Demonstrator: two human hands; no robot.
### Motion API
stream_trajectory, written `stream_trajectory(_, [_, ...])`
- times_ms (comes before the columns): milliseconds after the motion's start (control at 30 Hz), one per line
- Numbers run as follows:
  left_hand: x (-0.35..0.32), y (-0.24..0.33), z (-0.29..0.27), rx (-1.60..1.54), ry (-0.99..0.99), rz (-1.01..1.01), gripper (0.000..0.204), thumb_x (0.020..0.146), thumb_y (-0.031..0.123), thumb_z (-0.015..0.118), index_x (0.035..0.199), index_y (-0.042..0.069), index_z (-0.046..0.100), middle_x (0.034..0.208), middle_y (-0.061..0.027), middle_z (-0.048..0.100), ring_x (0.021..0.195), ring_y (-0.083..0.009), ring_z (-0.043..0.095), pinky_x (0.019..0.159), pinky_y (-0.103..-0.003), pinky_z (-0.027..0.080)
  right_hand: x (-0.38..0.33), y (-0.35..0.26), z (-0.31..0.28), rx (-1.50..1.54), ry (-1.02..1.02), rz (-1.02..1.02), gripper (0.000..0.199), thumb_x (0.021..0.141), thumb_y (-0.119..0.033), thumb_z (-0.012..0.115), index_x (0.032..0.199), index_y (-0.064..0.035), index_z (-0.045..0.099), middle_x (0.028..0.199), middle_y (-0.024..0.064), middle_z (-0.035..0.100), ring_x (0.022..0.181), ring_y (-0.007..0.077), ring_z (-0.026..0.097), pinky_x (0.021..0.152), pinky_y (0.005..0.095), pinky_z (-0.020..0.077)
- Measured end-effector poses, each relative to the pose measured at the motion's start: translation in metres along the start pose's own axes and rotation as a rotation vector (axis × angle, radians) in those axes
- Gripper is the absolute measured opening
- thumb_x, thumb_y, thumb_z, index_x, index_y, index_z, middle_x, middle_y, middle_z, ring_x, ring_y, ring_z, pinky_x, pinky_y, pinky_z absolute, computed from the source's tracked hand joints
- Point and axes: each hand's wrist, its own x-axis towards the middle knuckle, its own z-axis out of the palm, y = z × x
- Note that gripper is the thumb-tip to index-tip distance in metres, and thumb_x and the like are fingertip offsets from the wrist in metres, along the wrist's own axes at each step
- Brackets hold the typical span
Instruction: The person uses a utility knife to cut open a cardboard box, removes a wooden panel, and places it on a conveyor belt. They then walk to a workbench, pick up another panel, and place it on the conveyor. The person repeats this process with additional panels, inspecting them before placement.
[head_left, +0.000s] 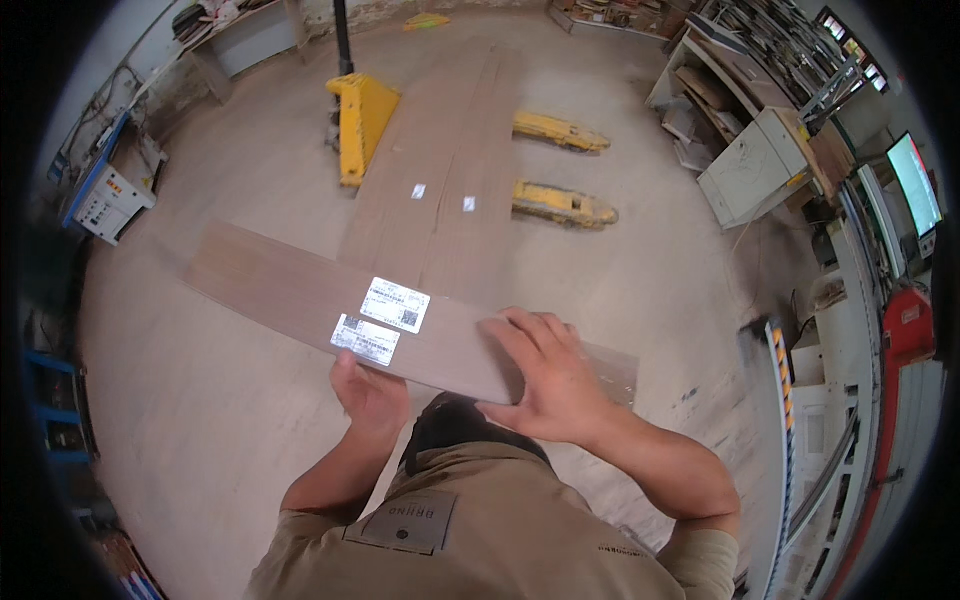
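A long brown wood-grain board lies across in front of me, slanting from the far left down to the near right. Two white printed labels sit on its face: an upper label and a lower label. My left hand grips the near edge just below the lower label, thumb on top, with the other fingers hidden underneath. Farther right, my right hand spans the board, its fingers over the top and the thumb at the near edge. The board's right end shows past that wrist.
Beyond the held board, similar brown panels with small white labels lie over a yellow pallet jack; its forks stick out right. A control box stands left. A cabinet, monitor and red-edged machine line the right.
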Motion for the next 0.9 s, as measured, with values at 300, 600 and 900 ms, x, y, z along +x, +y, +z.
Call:
stream_trajectory(300, [0.220,-0.161,0.137,0.713,-0.444,-0.239,0.042,0.094,0.028,0.060,0.120,-0.004,0.056,0.108,-0.0144,0.065,0.101,-0.0249,0.062,0.095,-0.040,0.047,0.101,0.267,-0.241,-0.351,0.096,0.176,0.075,0.062,-0.027,0.085,0.129,-0.0119,0.053,0.130,0.0154,0.050,0.117,0.0356,0.050,0.096,0.0483,0.0413])
stream_trajectory(600, [0.449,-0.426,0.459,1.287,-1.515,0.275,0.055,0.077,0.023,0.076,0.124,0.001,0.057,0.121,-0.0206,0.057,0.117,-0.0418,0.053,0.102,-0.051,0.041,0.038,0.482,-0.420,-0.404,0.301,0.718,0.066,0.061,-0.025,0.086,0.120,-0.0162,0.058,0.134,0.0149,0.050,0.119,0.0372,0.049,0.097,0.0496,0.0411])
stream_trajectory(900, [0.494,-0.697,0.655,0.892,-2.329,0.717,0.090,0.069,0.045,0.083,0.142,0.009,0.044,0.141,-0.0218,0.040,0.138,-0.0419,0.035,0.115,-0.055,0.027,-0.022,0.538,-0.525,-0.565,0.408,1.023,0.066,0.059,-0.023,0.087,0.119,-0.0163,0.061,0.134,0.0135,0.052,0.117,0.0349,0.050,0.097,0.0480,0.0409])
